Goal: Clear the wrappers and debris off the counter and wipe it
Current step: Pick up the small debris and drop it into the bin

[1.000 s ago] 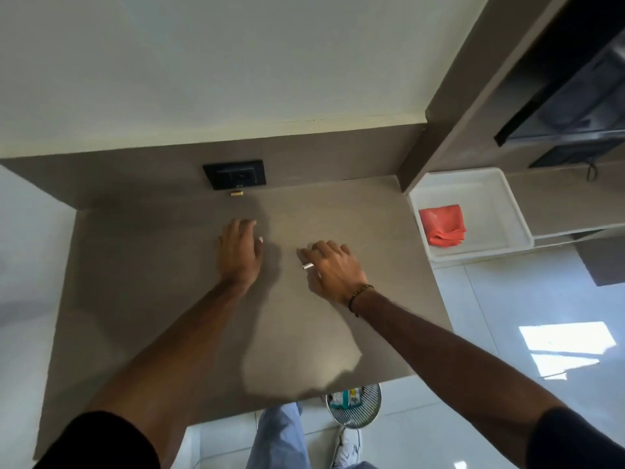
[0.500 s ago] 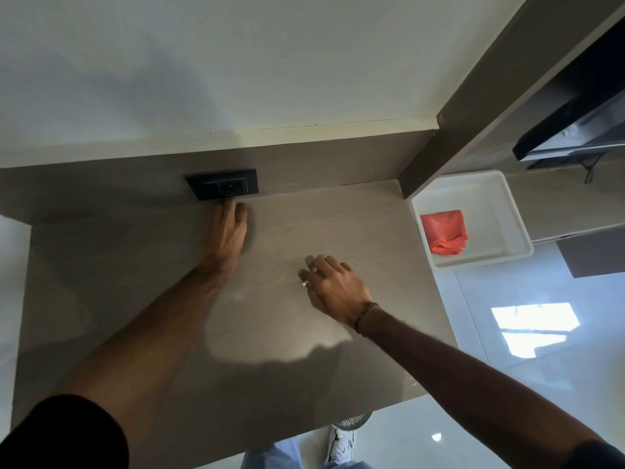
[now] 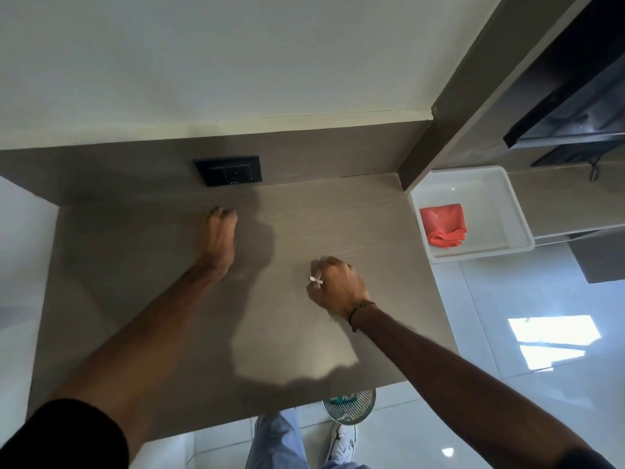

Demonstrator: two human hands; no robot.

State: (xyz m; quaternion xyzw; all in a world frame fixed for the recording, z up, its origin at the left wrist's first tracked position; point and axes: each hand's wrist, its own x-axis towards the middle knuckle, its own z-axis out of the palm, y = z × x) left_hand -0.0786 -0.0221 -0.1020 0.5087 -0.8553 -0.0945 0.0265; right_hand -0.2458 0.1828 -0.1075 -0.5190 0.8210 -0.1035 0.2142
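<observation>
The grey-brown counter (image 3: 338,214) fills the middle of the view. My left hand (image 3: 218,235) rests on it just below the black wall socket (image 3: 230,170), fingers curled into a fist, and nothing shows between them. The counter under the socket is bare. My right hand (image 3: 338,286) is a fist near the counter's middle, pinching a small white wrapper scrap (image 3: 316,279) that sticks out by the thumb.
A white plastic tub (image 3: 490,184) stands to the right of the counter with a folded red cloth (image 3: 443,226) inside. A round mesh bin (image 3: 351,406) holding some rubbish sits on the floor by the counter's front edge, next to my shoe.
My left hand reached up to a small yellow scrap under the socket, then drew back closed; the scrap no longer lies there. My right hand closed tighter on the white scrap.
</observation>
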